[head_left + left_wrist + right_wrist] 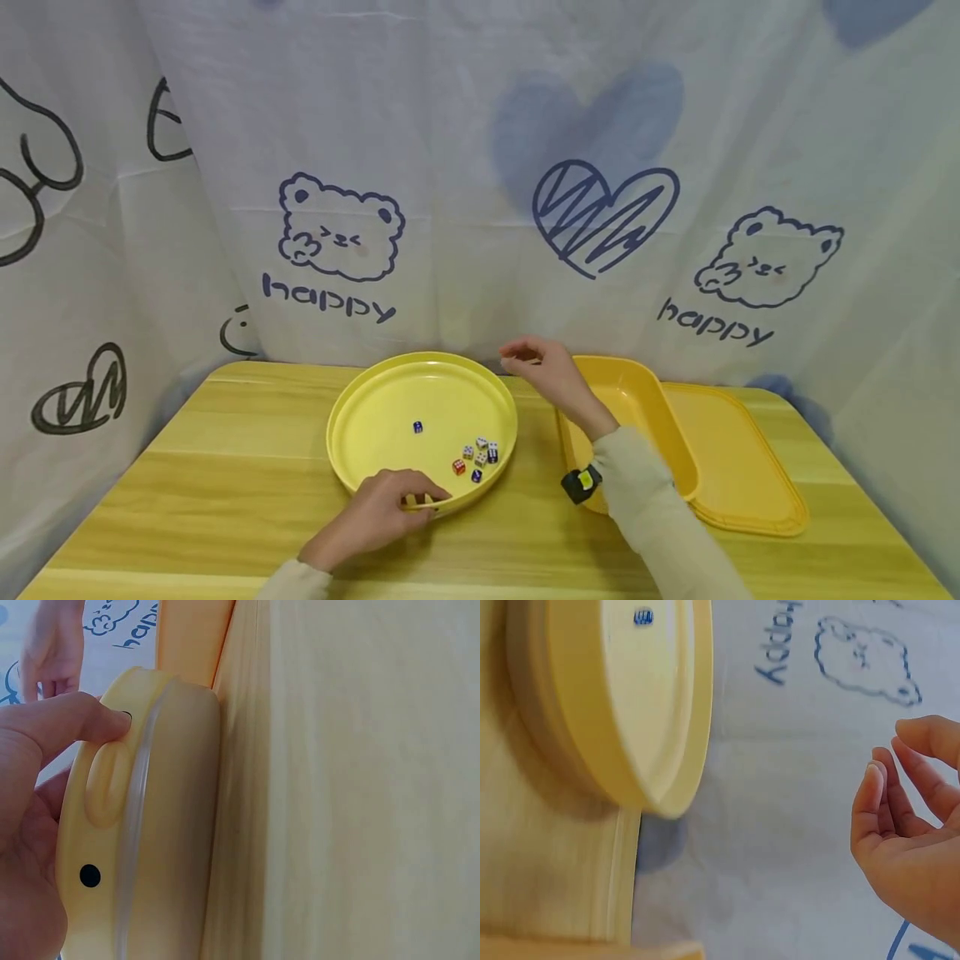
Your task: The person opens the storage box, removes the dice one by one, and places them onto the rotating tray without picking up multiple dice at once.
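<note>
A round yellow tray (390, 360) sits on the table, and my left hand (386, 510) grips its near rim. In the left wrist view the thumb (105, 720) presses the tray's outer wall (94, 844), while the fingers go behind the rim and are partly hidden. Inside the tray, a lone blue die (417, 427) lies near the middle. Toward the right front is a cluster of several dice, among them a red die (458, 467), a blue die (476, 476) and white dice (468, 452). My right hand (553, 375) hovers above the gap right of the tray, fingers loosely bent, holding nothing (907, 817).
Right of the tray stands a deep orange-yellow box (637, 400), partly under the right forearm. A flat orange-yellow lid (738, 458) lies beside it. Behind the wooden table (180, 492) hangs a printed white curtain (465, 167).
</note>
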Demonstrator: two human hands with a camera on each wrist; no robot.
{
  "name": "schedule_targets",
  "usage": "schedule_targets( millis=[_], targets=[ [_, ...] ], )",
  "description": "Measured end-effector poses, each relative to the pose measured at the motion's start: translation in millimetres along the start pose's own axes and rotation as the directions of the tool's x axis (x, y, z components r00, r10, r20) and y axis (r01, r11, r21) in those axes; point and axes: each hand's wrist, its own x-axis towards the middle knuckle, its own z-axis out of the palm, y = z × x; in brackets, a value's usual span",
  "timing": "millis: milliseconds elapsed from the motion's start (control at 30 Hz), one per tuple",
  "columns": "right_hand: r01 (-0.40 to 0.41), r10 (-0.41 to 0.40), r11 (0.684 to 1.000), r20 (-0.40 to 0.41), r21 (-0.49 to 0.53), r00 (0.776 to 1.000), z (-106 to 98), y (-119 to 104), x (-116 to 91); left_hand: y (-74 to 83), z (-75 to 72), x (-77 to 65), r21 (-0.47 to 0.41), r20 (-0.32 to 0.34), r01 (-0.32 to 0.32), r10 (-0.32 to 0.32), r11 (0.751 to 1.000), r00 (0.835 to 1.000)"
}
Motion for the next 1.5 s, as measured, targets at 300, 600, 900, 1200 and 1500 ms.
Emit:
schedule_targets(
  millis=[300, 600, 900, 1200, 1500],
  targets=[
    [-0.063, 0.065, 0.997, -0.085, 0.032, 0.994, -31.6, 32.6, 15.2, -1.9, 1.4, 0.1, -0.002, -0.004, -0.005, 0.005, 1.0, 1.0],
    [-0.232, 0.253, 0.966, -0.23, 0.114, 0.94, -43.4, 94.6, 24.2, -3.1, 3.5, -2.9, 0.0, -0.004, 0.024, -0.024, 1.0, 1.0],
    [-0.333, 0.345, 0.939, -0.273, 0.092, 0.898, -43.1, 139.9, 22.6, -4.2, 5.4, -3.0, -0.013, -0.011, 0.006, -0.006, 1.0, 1.0],
    [-0.386, 0.391, 0.92, -0.232, 0.072, 0.89, -40.0, 155.0, 18.5, -3.1, 6.2, -2.5, -0.025, -0.014, 0.018, -0.018, 1.0, 1.0],
    [-0.357, 0.357, 0.933, -0.229, 0.042, 0.906, -32.6, 159.3, 20.2, -2.0, 4.2, -2.4, -0.021, -0.01, 0.016, -0.016, 1.0, 1.0]
  ],
)
